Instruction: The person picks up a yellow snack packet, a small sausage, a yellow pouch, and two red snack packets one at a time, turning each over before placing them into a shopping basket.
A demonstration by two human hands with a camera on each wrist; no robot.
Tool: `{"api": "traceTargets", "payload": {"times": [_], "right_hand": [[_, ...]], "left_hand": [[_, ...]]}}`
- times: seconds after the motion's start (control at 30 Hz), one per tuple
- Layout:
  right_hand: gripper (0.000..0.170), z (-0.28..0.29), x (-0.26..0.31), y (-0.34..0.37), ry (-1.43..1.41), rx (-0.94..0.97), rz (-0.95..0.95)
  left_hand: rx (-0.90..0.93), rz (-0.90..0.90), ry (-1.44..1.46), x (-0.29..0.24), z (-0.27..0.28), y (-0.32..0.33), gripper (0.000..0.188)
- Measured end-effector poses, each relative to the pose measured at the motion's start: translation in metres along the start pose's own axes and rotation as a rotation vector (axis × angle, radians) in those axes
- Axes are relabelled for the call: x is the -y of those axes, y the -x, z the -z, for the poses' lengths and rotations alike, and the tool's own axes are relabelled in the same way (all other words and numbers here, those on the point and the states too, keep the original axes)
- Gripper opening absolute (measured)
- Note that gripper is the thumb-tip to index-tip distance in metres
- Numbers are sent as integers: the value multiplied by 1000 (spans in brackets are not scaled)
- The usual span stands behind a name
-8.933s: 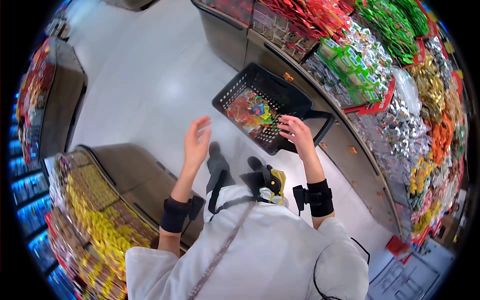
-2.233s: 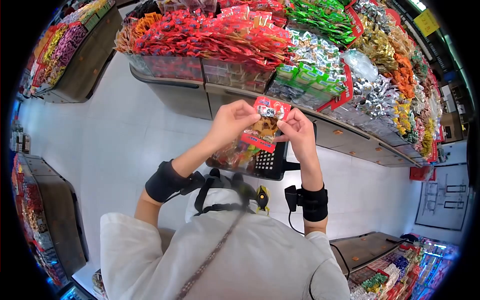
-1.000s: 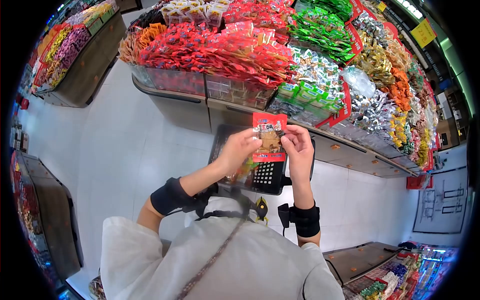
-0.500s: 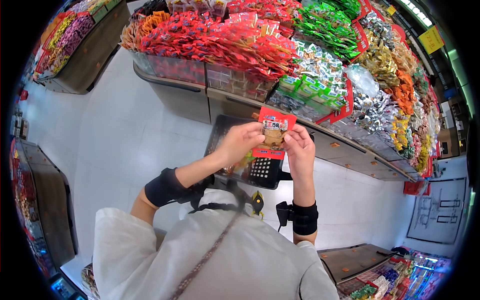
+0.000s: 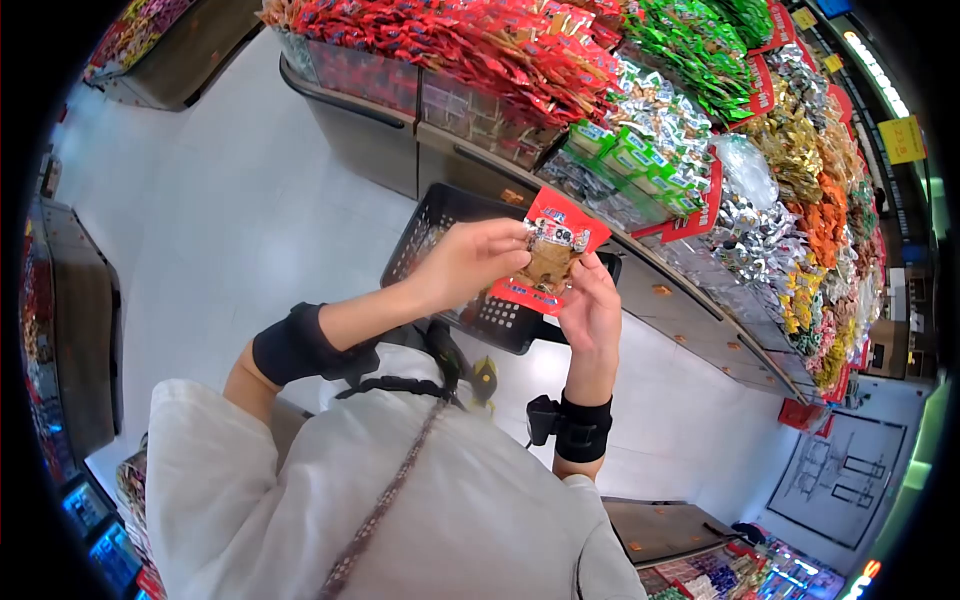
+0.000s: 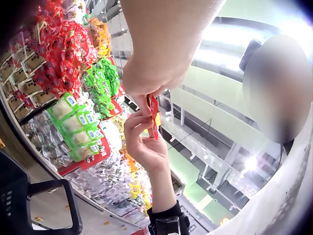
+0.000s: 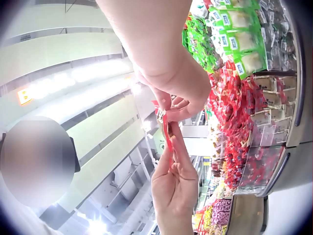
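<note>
A red snack packet with a clear window showing brown food is held up between both hands. The left hand pinches its left edge between thumb and fingers; the right hand pinches the right edge. Seen from the left wrist, the packet is nearly edge-on between the left hand and the right hand. From the right wrist, the packet also shows side-on, with the right hand above and the left hand below.
Below the hands a black basket stands on the floor, its contents mostly hidden. Behind it runs a long counter heaped with red, green, silver, gold and orange packets. Another display stands at the left, and one more at the lower right.
Since the earliest frame, both hands have come together on the red packet. Over the last second it stays pinched and tilts slightly, while the head view shifts and the basket appears further left.
</note>
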State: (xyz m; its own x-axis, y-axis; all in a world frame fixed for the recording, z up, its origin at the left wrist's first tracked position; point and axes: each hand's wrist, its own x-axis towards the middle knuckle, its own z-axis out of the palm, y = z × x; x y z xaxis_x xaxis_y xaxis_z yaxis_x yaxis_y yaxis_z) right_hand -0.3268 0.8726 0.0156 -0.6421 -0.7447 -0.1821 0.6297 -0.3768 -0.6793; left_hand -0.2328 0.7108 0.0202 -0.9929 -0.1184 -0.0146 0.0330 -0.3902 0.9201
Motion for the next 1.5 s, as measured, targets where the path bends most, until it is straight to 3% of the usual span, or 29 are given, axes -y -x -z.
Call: {"api": "traceTargets", "payload": {"times": [0.4, 0.5, 0.7, 0.93, 1.2, 1.5], "right_hand": [[45, 7, 11, -5, -9, 96, -124], [41, 2, 9, -14, -58, 109, -144], [27, -19, 0, -24, 79, 112, 12], [11, -59, -6, -16, 239, 180, 190], [13, -128, -40, -16, 177, 241, 208], [13, -191, -100, -17, 196, 277, 185]], "left_hand": [[-175, 18, 49, -1, -23, 12, 34], [-209, -47, 70, -9, -26, 15, 36], [-309, -9, 102, -31, -18, 28, 37], [-251, -43, 111, -64, 0, 58, 37], [-159, -211, 140, -94, 44, 105, 39], [-147, -225, 99, -125, 104, 167, 39]]}}
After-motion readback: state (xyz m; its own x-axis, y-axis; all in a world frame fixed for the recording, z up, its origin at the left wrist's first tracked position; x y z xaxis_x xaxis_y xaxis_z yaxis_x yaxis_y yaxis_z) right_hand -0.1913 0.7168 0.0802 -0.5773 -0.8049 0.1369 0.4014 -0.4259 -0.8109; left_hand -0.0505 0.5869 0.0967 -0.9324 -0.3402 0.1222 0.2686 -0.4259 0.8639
